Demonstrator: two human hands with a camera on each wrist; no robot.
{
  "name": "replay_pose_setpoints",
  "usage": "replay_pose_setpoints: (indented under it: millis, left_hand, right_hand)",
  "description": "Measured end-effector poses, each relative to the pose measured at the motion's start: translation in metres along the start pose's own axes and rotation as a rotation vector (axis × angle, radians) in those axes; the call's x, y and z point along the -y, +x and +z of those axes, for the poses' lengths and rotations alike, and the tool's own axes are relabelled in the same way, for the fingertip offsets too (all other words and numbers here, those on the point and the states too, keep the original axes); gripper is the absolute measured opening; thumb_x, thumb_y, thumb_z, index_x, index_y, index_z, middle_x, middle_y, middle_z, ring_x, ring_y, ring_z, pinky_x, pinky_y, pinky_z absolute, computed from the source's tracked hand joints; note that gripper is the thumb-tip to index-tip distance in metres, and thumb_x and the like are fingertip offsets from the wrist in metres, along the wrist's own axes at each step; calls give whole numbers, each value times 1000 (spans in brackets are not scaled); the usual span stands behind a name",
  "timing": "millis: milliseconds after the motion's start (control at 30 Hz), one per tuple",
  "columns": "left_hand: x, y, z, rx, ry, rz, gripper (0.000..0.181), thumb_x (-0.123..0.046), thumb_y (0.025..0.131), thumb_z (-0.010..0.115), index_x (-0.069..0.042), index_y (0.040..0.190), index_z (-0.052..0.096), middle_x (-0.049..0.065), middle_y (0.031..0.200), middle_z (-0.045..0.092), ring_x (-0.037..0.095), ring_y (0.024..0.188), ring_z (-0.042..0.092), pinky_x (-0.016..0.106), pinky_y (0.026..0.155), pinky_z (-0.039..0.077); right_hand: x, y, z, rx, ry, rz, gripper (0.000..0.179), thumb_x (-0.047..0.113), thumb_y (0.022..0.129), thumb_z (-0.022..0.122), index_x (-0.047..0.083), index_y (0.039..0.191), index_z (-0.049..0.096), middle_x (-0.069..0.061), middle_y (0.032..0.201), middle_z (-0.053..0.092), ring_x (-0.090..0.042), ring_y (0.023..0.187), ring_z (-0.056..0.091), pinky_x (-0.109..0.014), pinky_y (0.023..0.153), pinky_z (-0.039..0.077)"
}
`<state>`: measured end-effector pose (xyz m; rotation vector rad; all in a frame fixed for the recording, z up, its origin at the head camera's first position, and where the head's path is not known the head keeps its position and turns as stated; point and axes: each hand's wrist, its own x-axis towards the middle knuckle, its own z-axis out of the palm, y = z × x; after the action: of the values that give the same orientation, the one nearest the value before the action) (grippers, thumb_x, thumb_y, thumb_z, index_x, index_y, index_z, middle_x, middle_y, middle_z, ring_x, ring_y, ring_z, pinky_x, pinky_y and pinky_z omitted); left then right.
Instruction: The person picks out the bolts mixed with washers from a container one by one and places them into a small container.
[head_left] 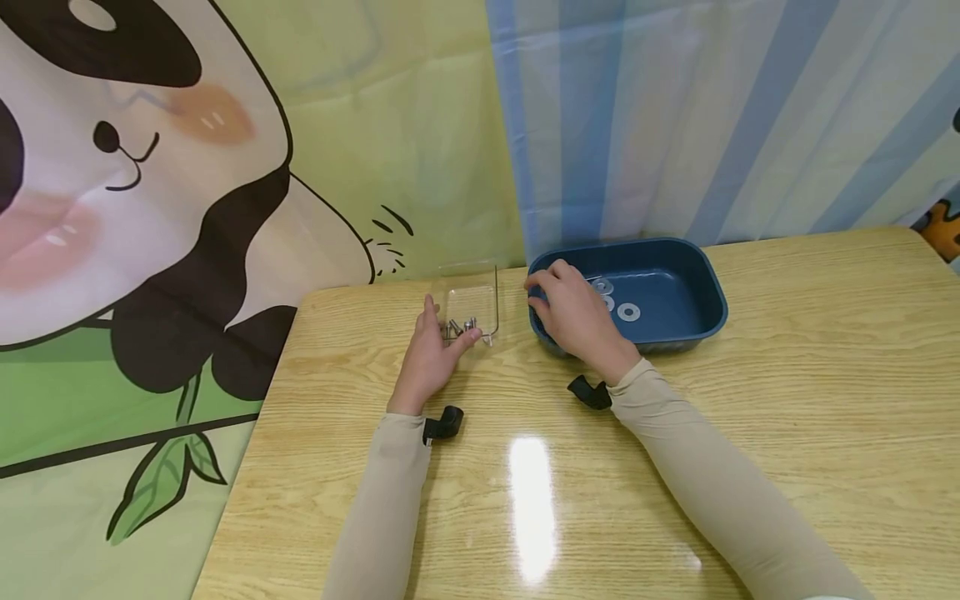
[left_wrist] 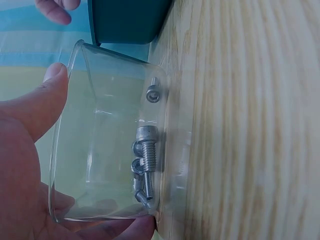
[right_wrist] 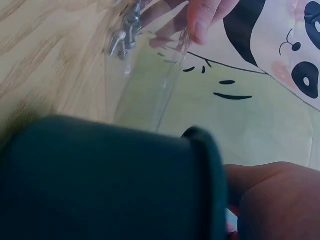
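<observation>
In the head view my left hand (head_left: 429, 354) holds a clear plastic box (head_left: 472, 300), thumb at its near right corner and fingers along its left side. Several metal socket-head bolts (left_wrist: 146, 150) of different sizes lie inside, seen through the wall in the left wrist view. My right hand (head_left: 577, 317) is over the left end of a dark blue basin (head_left: 675, 337). Its fingers are loosely bent, a gap shows between thumb and index finger, and nothing shows between them. Pale flat washers (head_left: 628, 312) lie on the basin floor, partly hidden by that hand.
Box and basin stand near the back edge of a wood-grain table (head_left: 495, 500). Behind it hangs a printed curtain (head_left: 420, 150) with a panda and blue stripes. A black wrist mount (head_left: 444, 425) sits at the left cuff, another (head_left: 589, 392) at the right.
</observation>
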<state>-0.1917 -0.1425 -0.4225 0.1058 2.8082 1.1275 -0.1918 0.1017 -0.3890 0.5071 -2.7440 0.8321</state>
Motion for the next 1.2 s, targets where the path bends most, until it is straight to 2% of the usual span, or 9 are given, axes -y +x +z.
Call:
replay_pose_setpoints:
  millis: [300,533,733,967,1200]
  left_hand:
    - [0,0,0,0,9,3,109,-58,93,63,-11,162,-8,19,163,22,41,142,37,55,116,27]
    - [0,0,1,0,19,13,110,-59,93,63,-10,161,-8,20,163,23,41,141,38,55,116,27]
    - [0,0,1,-6,22,22,111,-61,92,62,-9,161,-8,19,163,23,38,139,42,54,116,29]
    - [1,-1,1,-6,14,7,109,-57,94,63,-11,161,-9,18,164,22,39,140,39,55,116,27]
    - [2,0,2,-8,3,17,109,-59,94,62,-13,162,-9,17,165,20,38,140,40,55,115,29]
  right_hand:
    - [-17,-2,-2,-28,-8,28,20,13,99,67,5,117,70,-15,104,57,-28,88,57,-39,65,51]
    - [-25,-2,-5,-35,10,55,22,12,98,66,3,118,69,-16,105,57,-30,90,58,-41,66,52]
    - [-32,0,-9,-6,27,104,24,13,99,66,2,120,68,-17,107,56,-31,89,57,-43,68,51]
    - [-39,-1,-9,9,15,138,25,12,98,67,2,120,67,-18,107,56,-32,90,58,-45,71,52]
    - [-45,1,-10,89,-5,203,33,13,99,66,-1,128,62,-22,112,53,-34,93,55,-47,75,51]
